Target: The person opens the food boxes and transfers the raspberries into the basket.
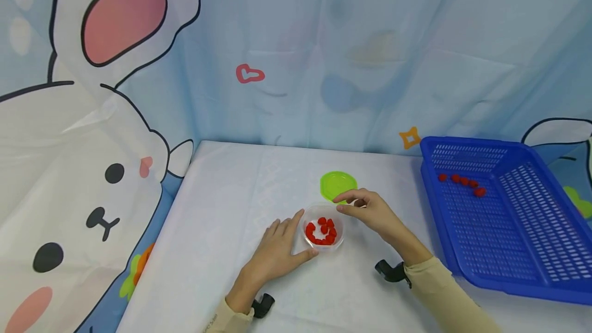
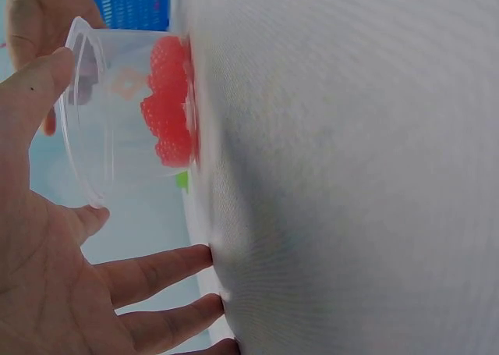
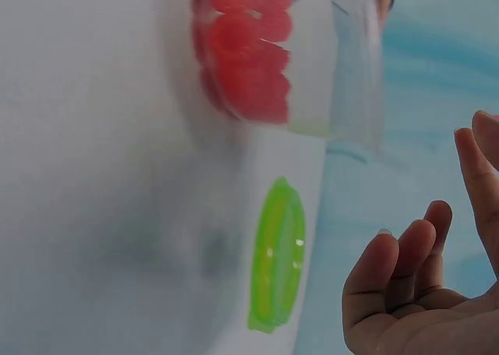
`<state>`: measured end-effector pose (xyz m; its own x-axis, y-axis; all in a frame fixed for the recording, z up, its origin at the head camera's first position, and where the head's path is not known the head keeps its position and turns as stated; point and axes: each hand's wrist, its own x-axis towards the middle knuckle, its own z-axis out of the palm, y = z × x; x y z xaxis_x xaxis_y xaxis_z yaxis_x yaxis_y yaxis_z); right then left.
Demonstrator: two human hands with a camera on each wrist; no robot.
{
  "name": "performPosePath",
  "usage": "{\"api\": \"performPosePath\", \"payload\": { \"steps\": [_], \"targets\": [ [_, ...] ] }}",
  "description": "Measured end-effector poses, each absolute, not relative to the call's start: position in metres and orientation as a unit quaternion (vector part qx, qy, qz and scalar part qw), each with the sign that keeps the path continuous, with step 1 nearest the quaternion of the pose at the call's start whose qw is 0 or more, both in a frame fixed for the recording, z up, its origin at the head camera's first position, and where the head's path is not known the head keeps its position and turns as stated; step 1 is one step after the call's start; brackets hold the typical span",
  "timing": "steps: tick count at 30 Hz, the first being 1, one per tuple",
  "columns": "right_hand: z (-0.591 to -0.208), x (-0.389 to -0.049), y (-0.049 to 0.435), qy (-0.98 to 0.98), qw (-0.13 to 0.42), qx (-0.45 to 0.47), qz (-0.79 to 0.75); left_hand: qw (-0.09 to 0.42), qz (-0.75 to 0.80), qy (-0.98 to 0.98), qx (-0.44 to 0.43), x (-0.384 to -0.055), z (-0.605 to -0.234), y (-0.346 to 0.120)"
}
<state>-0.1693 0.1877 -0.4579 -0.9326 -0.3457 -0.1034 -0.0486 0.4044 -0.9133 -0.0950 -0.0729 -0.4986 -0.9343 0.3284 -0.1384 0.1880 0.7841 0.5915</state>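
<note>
Currently, left hand (image 1: 277,248) spread, touching clear round plastic cup (image 2: 117,148), red bumpy berries (image 1: 331,231) inside; right hand (image 1: 372,213) loosely bent, right of cup; green round plastic lid (image 1: 338,185) behind cup.

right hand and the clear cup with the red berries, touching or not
Apart. The right wrist view shows it: a strip of blue backdrop is visible between the right hand and the clear cup.
</note>
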Motion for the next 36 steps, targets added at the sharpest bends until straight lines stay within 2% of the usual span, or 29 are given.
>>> {"api": "performPosePath", "payload": {
  "steps": [9,17,20,26,36],
  "targets": [
    [-0.482,-0.173,0.178,0.819,0.186,-0.156,-0.520,0.117,0.295,0.938,0.142,-0.096,-0.499,-0.074],
    [-0.494,-0.186,0.171,0.800,0.203,-0.295,-0.482,0.111,0.291,0.939,0.148,-0.095,-0.498,-0.075],
    [-0.488,-0.186,0.165,0.809,0.202,-0.317,-0.453,0.110,0.295,0.938,0.149,-0.095,-0.498,-0.075],
    [-0.491,-0.189,0.163,0.859,0.183,-0.323,-0.353,0.109,0.297,0.937,0.150,-0.094,-0.497,-0.074],
    [-0.487,-0.188,0.158,0.880,0.179,-0.313,-0.308,0.109,0.295,0.937,0.149,-0.094,-0.500,-0.075]
  ]
}}
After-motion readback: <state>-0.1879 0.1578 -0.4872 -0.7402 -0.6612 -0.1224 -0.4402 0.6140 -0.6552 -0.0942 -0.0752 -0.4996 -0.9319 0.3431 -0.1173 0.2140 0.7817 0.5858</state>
